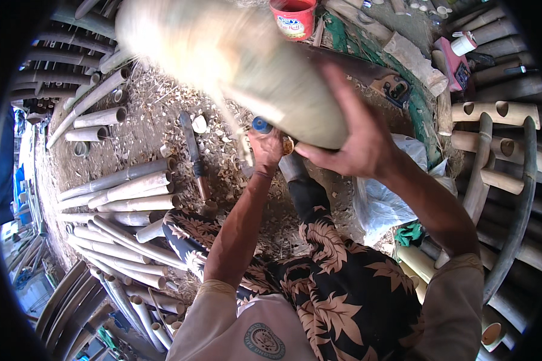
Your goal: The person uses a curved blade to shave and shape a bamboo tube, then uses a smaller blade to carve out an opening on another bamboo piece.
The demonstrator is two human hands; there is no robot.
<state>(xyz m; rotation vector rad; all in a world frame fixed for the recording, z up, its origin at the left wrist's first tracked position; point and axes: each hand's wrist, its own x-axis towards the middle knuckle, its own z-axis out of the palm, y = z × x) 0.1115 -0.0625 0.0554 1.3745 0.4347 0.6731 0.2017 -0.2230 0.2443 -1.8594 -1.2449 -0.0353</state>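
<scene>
My right hand point(361, 132) grips the near rounded end of a large pale-green piece point(283, 78), which looks like thick bamboo. It is smeared by motion and slants up toward the far left, bright with glare. Beside its underside, my left hand point(266, 147) is closed around something with a round blue end point(261, 125); the rest of it is hidden in the fist. An orange-brown round end point(288, 146) shows just right of that fist. Left of my forearm, a long-bladed knife point(193, 147) with a brown handle lies on the ground among wood shavings point(226, 135).
Cut bamboo poles point(126, 192) lie in piles along the left. A red bucket point(294, 27) stands at the far side, near a handsaw point(394, 87). To the right are a clear plastic bag point(385, 201), a bamboo frame with holes point(494, 114) and a pink box point(451, 63).
</scene>
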